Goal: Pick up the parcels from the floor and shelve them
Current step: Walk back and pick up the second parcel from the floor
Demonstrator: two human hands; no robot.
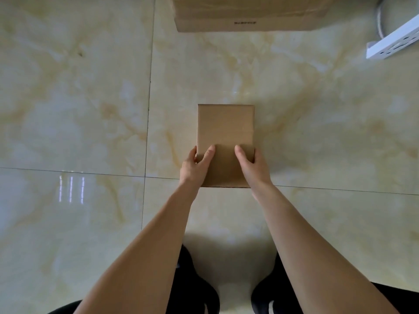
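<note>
Glossy cream marble floor tiles all around, and I'm bent over with a small cardboard parcel right in front of my feet. My left hand and right hand have it by the near end, one on each side: thumbs lie on top, the other fingers wrap the side edges, so my grip is clamped onto the box. Can't tell if it's touching the floor or already a bit off it. I'd say this is the pick-up step. Next it needs a straight lift and a carry to the shelf, which isn't in view. A bigger carton sits further ahead, taped closed like the parcel, contents hidden. White perforated bracket sits top right
</note>
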